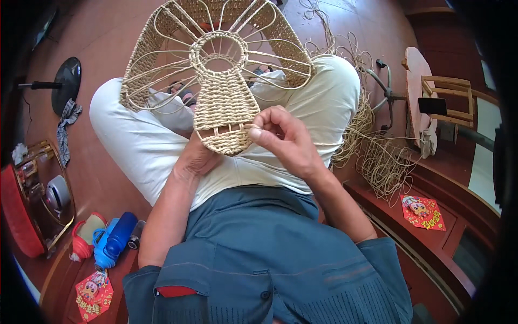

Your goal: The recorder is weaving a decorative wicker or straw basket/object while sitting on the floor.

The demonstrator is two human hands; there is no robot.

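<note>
A woven straw-coloured piece (224, 102) lies over my knees, with a ring (218, 38), looping rods and a curved woven rim (137, 81) at the top. Its narrow lower panel has a gap crossed by short uprights. Beneath that panel my left hand (202, 156) grips it, fingers mostly hidden. At the panel's right edge, beside the gap, my right hand (286, 140) pinches a thin cord (326, 143) between thumb and bent fingers.
Tangled cord (386, 173) spills on my right near a wooden chair (448, 113). Leftward are a round black base (66, 81), a red-topped object (22, 210), bottles (118, 235) and a red paper decoration (94, 291). Another decoration (423, 212) lies right.
</note>
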